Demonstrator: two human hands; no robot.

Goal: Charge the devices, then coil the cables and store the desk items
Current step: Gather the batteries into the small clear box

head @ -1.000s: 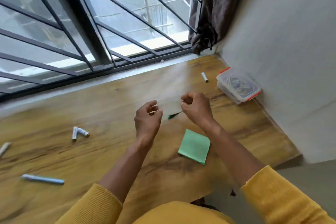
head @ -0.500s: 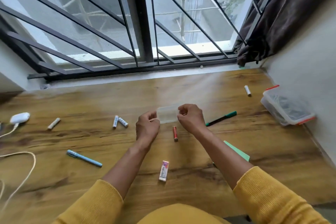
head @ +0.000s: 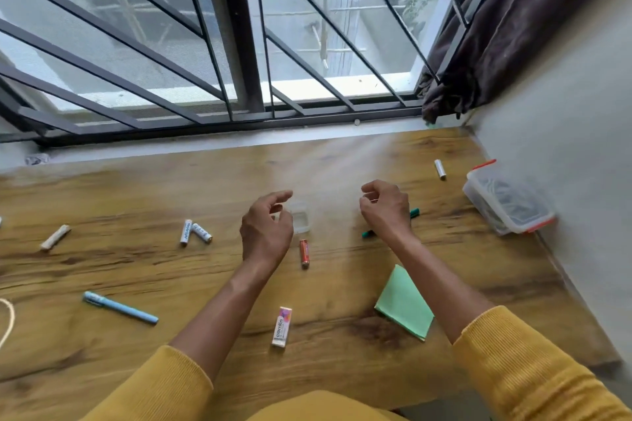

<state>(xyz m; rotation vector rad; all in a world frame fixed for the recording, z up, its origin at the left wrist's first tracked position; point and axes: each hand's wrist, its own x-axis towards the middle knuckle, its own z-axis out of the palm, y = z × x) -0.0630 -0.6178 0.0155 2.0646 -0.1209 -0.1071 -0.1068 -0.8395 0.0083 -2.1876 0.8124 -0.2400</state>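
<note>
The left grip (head: pixel 265 232) hovers over the bench (head: pixel 136 188) with fingers loosely curled and holding nothing, its fingertips just beside a small clear plastic box (head: pixel 301 220) that lies flat on the wood. The right grip (head: pixel 384 208) hangs to the right of that box, fingers curled loosely, also holding nothing. Taking the clear box as the landmark: an orange battery (head: pixel 304 253) lies just in front of it; a green pen (head: pixel 413 214) lies to its right, mostly hidden under the right hand; two white batteries (head: pixel 193 232) lie touching in a V to its left, with another white battery (head: pixel 54 237) farther left. Nearer the person are a blue pen (head: pixel 119 308), an eraser (head: pixel 282 326) and a green notepad (head: pixel 405 304). Far right, against the wall, stands a lidded container (head: pixel 506 202), with one more battery (head: pixel 440 169) near it.
</note>
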